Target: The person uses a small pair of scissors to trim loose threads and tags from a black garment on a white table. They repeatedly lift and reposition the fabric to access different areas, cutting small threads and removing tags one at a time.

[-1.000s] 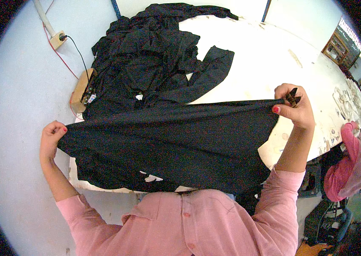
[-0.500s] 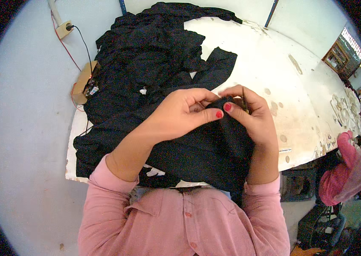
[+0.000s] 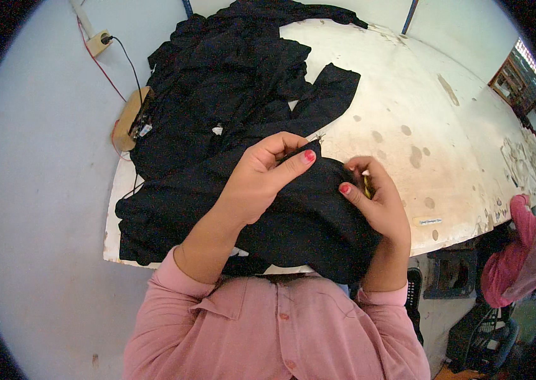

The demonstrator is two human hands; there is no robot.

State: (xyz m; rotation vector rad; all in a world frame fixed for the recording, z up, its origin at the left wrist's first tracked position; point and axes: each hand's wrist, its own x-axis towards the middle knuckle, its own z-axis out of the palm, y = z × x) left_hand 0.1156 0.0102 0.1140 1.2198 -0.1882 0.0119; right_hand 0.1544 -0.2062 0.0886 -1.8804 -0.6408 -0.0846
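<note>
My left hand (image 3: 266, 176) pinches the top edge of a bunched black garment (image 3: 309, 221) between thumb and fingers. My right hand (image 3: 377, 202) grips the same black garment close beside it, and a small yellow object (image 3: 366, 185) shows between its fingers. The cloth hangs folded over the near edge of the white table (image 3: 420, 133) in front of my chest. A big heap of black garments (image 3: 217, 82) covers the table's left and far part.
The white table top is stained with brown spots on its right half. A wall socket with a red and a black cable (image 3: 98, 44) sits at the far left. A pink cloth (image 3: 524, 253) hangs at the right, near dark objects on the floor.
One second ago my hands held the black garment stretched wide apart. They came together in front of me, folding the cloth into a bunch, and have since parted slightly.
</note>
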